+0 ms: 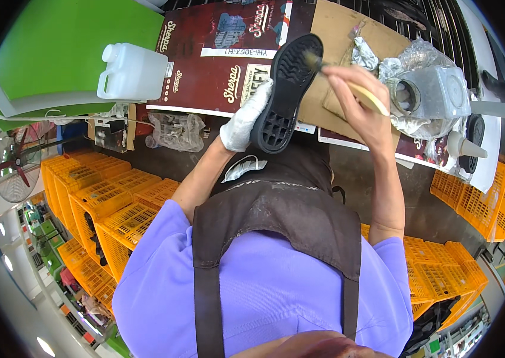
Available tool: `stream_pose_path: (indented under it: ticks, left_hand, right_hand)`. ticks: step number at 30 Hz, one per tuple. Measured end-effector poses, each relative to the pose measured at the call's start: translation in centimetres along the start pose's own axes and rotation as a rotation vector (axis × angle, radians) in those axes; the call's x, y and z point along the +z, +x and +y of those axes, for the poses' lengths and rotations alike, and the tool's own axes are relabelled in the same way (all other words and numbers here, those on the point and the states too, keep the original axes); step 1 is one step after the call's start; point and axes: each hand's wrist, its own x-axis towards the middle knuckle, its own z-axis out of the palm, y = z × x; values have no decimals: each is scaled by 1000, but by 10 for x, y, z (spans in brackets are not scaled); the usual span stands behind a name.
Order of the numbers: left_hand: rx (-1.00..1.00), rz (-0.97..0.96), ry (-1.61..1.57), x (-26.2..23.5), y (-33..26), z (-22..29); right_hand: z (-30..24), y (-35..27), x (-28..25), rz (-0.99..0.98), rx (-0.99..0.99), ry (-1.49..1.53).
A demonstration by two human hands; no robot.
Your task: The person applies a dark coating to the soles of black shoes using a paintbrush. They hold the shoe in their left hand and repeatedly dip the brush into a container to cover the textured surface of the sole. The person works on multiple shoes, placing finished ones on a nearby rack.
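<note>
My left hand (246,119), in a white glove, grips a black shoe sole (285,95) by its left edge. The sole stands tilted over the front edge of the worktable, its hollow, ribbed inner side facing me and the square-celled heel end lowest. In my bare right hand (357,98) is a brush (370,98) with a pale wooden handle. Its bristles touch, or hover just over, the upper part of the sole near the right rim; which of the two I cannot tell.
Printed cardboard (199,71) and plain brown cardboard (324,89) cover the worktable. A white plastic jug (133,71) stands on the left. On the right are a cut-open clear container (440,92), crumpled plastic and a nozzle bottle (466,147). Orange crates (127,221) stand on both sides of me.
</note>
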Motion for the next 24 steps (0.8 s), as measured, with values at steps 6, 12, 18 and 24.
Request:
stream_pose_path:
  ticks: [6, 12, 18, 24]
  left_hand:
    - [90, 6, 42, 1, 8, 4]
    - [22, -12, -35, -16, 6, 1]
    - [36, -5, 359, -14, -2, -3]
    - [-16, 111, 510, -29, -8, -16]
  right_hand:
    - [-22, -25, 27, -166, -208, -50]
    - [-37, -27, 17, -427, -71, 356]
    - [-1, 17, 7, -347, 506, 518]
    - [16, 40, 12, 41, 275, 20]
